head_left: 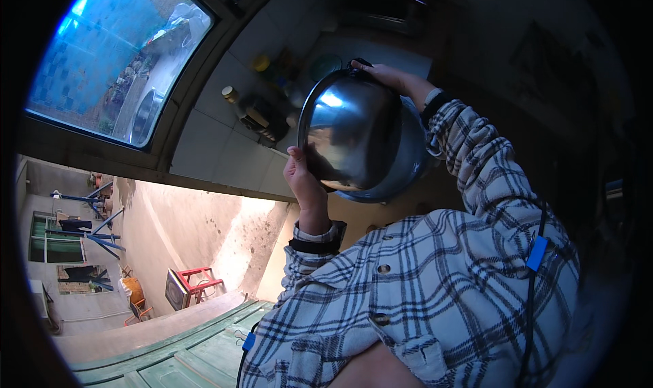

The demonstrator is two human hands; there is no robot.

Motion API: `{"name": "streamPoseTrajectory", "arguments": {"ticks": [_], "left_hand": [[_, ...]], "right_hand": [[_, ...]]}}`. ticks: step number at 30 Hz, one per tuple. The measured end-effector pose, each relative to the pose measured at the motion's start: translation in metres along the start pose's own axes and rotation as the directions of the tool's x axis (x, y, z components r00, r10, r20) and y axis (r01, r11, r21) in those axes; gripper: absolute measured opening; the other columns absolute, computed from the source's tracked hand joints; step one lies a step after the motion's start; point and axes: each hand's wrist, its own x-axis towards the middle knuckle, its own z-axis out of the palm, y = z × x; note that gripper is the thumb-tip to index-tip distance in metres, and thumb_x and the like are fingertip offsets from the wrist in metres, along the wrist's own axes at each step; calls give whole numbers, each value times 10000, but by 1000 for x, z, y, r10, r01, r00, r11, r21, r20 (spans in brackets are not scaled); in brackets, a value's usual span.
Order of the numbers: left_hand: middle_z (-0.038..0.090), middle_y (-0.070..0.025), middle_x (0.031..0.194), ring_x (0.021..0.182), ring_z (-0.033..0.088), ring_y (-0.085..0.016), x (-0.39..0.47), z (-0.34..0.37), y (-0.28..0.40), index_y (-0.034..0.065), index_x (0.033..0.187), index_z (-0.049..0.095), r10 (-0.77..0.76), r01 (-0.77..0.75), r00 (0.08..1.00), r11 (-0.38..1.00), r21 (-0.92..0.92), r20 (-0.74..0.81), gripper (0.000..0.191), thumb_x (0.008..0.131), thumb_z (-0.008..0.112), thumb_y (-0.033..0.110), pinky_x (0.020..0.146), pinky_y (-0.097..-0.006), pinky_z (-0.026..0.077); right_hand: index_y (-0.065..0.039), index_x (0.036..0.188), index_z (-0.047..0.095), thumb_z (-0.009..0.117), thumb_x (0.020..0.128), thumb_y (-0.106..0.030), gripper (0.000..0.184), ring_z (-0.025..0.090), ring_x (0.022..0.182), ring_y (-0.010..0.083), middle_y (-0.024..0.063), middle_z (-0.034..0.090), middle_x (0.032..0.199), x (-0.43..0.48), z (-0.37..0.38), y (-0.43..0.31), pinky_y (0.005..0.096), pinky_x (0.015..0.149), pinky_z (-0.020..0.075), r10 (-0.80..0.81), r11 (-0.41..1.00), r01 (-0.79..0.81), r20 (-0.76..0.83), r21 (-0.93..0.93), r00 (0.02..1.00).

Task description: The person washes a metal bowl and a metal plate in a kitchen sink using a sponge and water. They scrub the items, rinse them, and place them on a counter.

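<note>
My left hand [307,184] grips the near-left rim of a shiny stainless steel basin [352,127], thumb on the edge. At the far side of the same rim is my right hand [390,76], next to a small dark thing [360,63] that I cannot make out. The basin is steeply tilted, with its smooth, reflective curved surface in view. Behind and below it shows a translucent bluish tub [414,155], partly hidden. Whether the two vessels touch, I cannot tell. The inside of the tub is mostly hidden by the basin.
Bottles [257,117] and a yellow-topped container [261,63] stand on the dim counter against a tiled wall [229,143]. A window [127,56] is at upper left. A green door [214,355] lies at lower left, beside a courtyard with a red-legged stool [191,286].
</note>
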Motion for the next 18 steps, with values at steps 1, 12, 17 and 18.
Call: {"name": "streamPoseTrajectory", "arguments": {"ticks": [1,12,17,18], "left_hand": [[512,37,665,573,434,-55,1,-1,2,-5,923,642,17,-17,1000,1000,-1,-23,485,936,481,453,525,-196,327],[540,-1,726,641,487,-88,19,-26,12,46,946,592,-160,143,918,987,74,362,600,928,341,591,581,-223,371],[524,13,614,520,468,-71,52,0,28,72,742,562,-314,198,847,935,294,429,454,936,469,471,496,-214,378],[513,17,600,501,454,-68,55,5,26,77,727,547,-328,216,844,932,292,423,435,936,485,453,477,-208,366]], "right_hand": [[-38,1246,524,475,735,-777,899,510,1121,293,193,504,1244,-4,-5,10,379,946,416,-13,979,-10,112,202,994],[-42,1165,568,614,757,-636,723,583,1012,236,142,603,1090,-9,-6,19,351,906,451,-90,959,78,33,273,995],[-27,1070,640,664,749,-587,646,619,895,221,96,658,927,-24,13,-26,319,841,455,-353,924,356,45,-141,935],[-44,1107,634,635,747,-624,683,614,949,241,121,651,1008,-25,21,-35,321,848,460,-360,896,360,47,-261,932]]}}
